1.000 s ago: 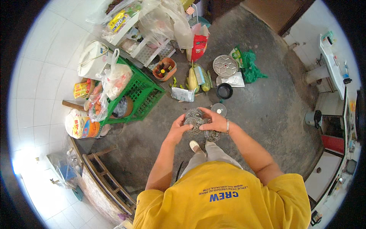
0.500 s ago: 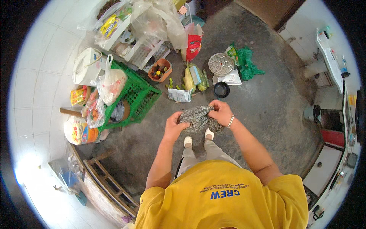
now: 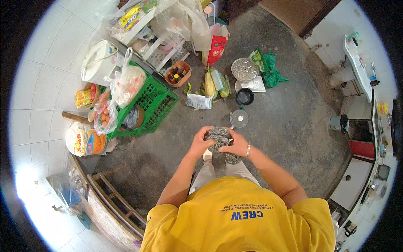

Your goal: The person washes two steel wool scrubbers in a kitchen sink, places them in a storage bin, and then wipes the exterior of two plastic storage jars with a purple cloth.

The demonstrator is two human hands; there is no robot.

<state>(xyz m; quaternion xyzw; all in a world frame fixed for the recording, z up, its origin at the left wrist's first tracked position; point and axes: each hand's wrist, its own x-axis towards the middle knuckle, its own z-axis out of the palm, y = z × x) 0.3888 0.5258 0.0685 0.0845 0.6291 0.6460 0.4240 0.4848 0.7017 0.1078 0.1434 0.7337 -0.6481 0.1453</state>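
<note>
Between my two hands is a grey speckled knit cloth (image 3: pixel 218 133), bunched into a thick folded bundle, held over my feet. My left hand (image 3: pixel 200 143) grips its left side, thumb across the front. From the right, my right hand (image 3: pixel 237 145) closes on the bundle, a metal bracelet at the wrist. A loose end of the same knit hangs below my right hand, over my right foot. Just beyond the hands on the floor lies a round see-through lid (image 3: pixel 240 119) with a pale knob.
Farther ahead stand a black bowl (image 3: pixel 244 96), a perforated metal disc (image 3: pixel 244 69), corn (image 3: pixel 210 87), a green plastic bag (image 3: pixel 273 72) and an orange tub (image 3: pixel 178 74). At left is a green crate (image 3: pixel 147 105) beside a white bucket (image 3: pixel 100 63). A wooden ladder-like frame (image 3: pixel 115 197) lies near left.
The knit cloth was stretched wide between my hands; now it is gathered into a compact bundle. My hands have come closer together and nearer my body. The round lid has come into sight.
</note>
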